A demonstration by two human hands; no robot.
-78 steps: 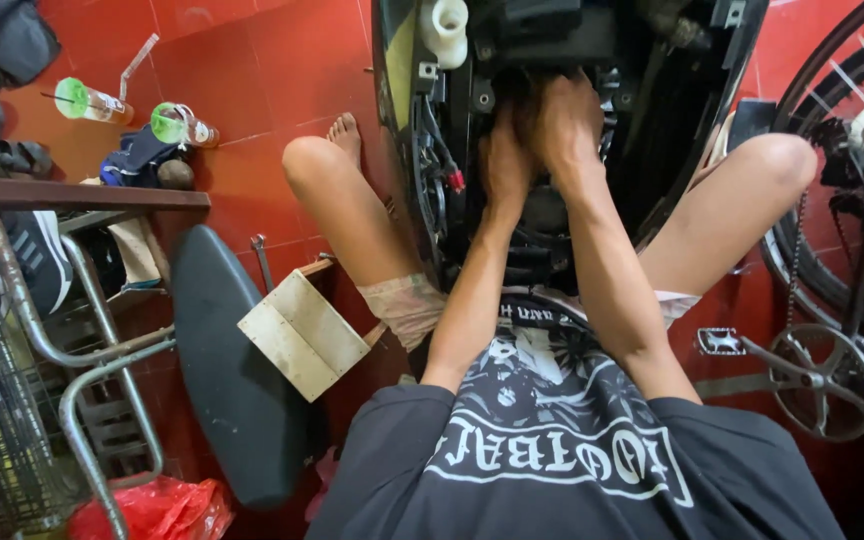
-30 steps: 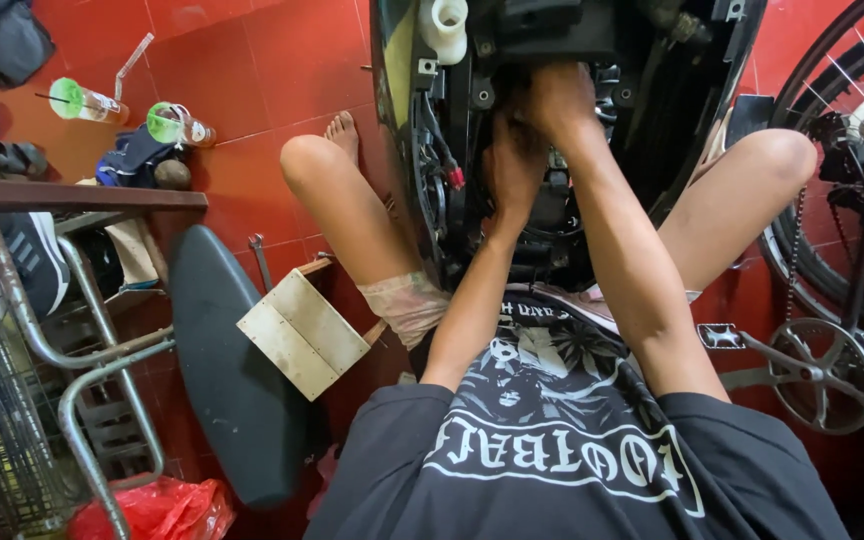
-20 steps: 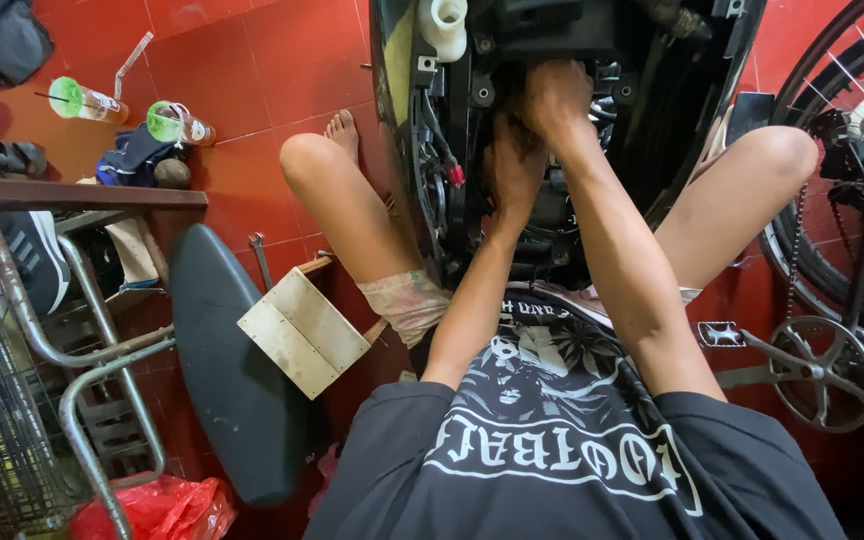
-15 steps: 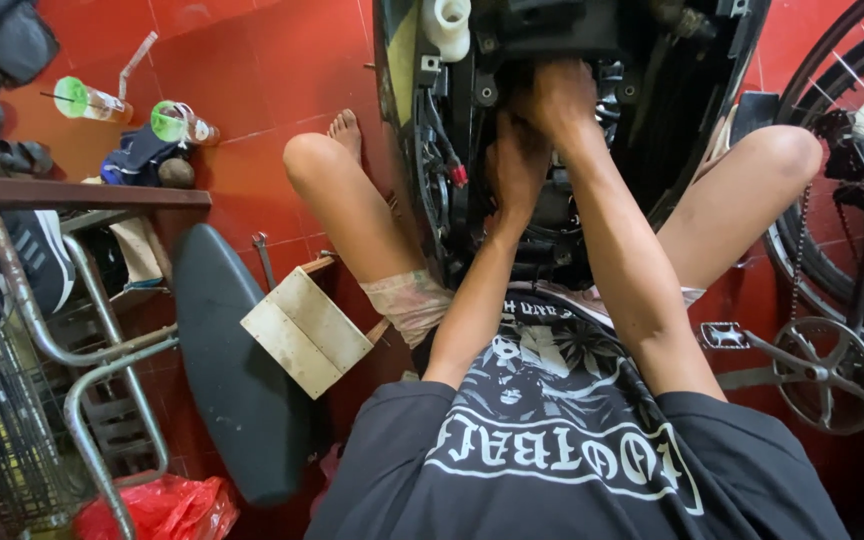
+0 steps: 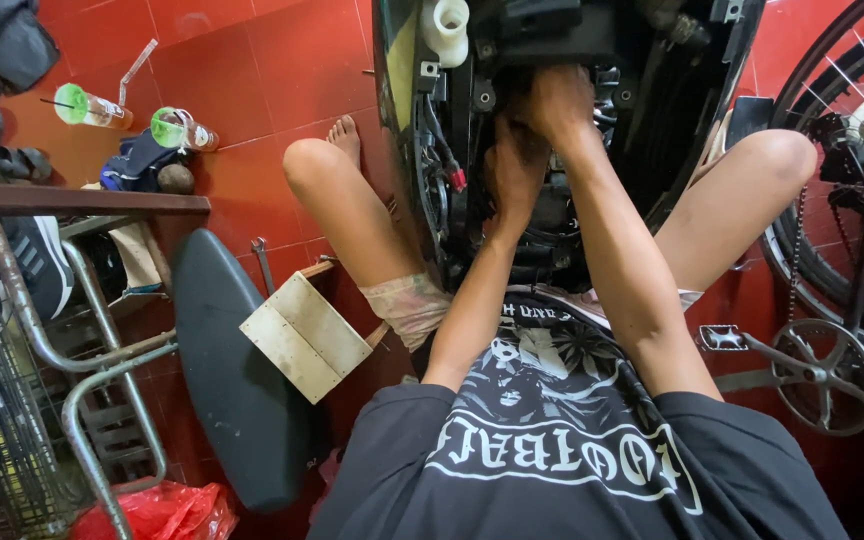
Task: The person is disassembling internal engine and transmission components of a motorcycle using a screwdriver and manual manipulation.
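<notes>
A person is sitting on a red tiled floor (image 5: 252, 70) with legs spread either side of a scooter's opened body (image 5: 552, 130), and both hands are reaching into its dark engine bay. The left hand (image 5: 514, 165) is pressing against the black parts in the middle of the bay, fingers curled inward, though what they are gripping is hidden in shadow, so I cannot tell whether they are clenching on anything. The right hand (image 5: 559, 100) is sitting just above and touching it, fingers bent down into the mechanism; its hold cannot be made out either. A white plastic reservoir (image 5: 446, 28) is standing at the top left of the bay, and a red connector (image 5: 457, 180) is hanging just left of the left hand. Beside the left knee a pale wooden stool (image 5: 304, 335) is lying tilted against a black seat panel (image 5: 232, 370). Two green-lidded drink cups (image 5: 132, 115) are lying far left, and a bicycle crank and chainring (image 5: 827, 375) are showing at right.
</notes>
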